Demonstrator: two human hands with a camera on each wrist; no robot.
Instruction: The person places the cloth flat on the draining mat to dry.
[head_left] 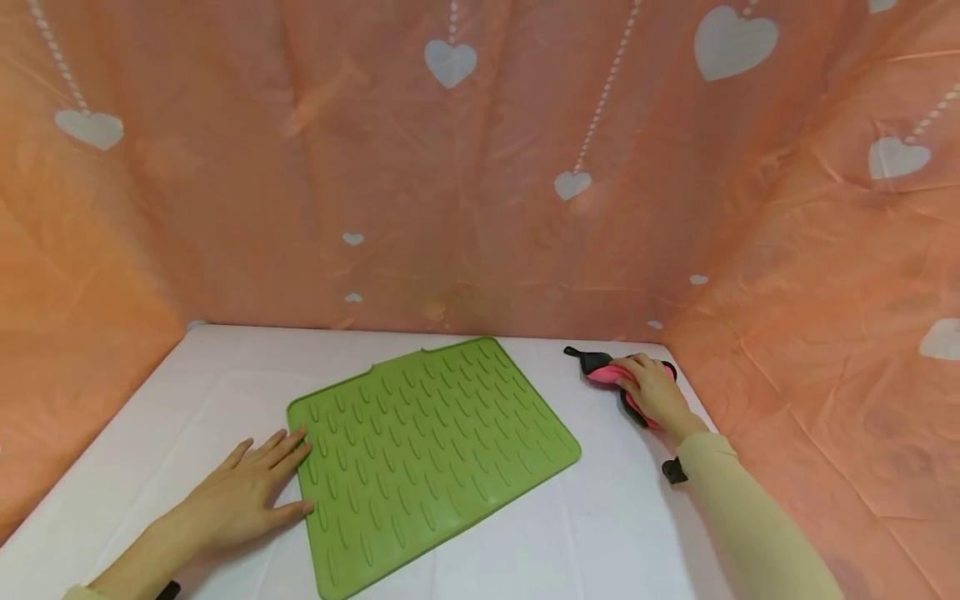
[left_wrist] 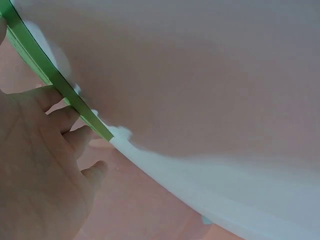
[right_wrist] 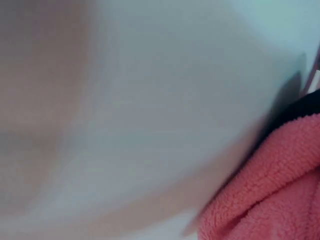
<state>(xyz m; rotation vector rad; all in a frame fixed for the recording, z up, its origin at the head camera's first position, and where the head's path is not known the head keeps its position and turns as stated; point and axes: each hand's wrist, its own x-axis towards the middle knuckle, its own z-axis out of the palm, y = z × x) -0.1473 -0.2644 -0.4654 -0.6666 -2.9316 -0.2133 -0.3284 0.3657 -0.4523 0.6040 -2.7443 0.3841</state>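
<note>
A green ridged silicone mat (head_left: 435, 450) lies slantwise on the white table. My left hand (head_left: 243, 492) is at its left side, fingers spread and fairly straight, with fingertips and thumb on the mat's raised edge. In the left wrist view the fingers of the left hand (left_wrist: 45, 150) reach to the green rim (left_wrist: 60, 82). At the table's far right, my right hand (head_left: 654, 390) grips a bunched pink plush cloth (head_left: 606, 375) with black edging and a black looped tab at its left end. The right wrist view shows the folded pink pile (right_wrist: 270, 185), but no fingers.
The white table (head_left: 600, 525) ends at orange curtains (head_left: 510, 208) with white hearts, at the back and both sides. A small black piece (head_left: 673, 471) shows beside the right sleeve. Another dark piece (head_left: 169, 590) sits under the left wrist.
</note>
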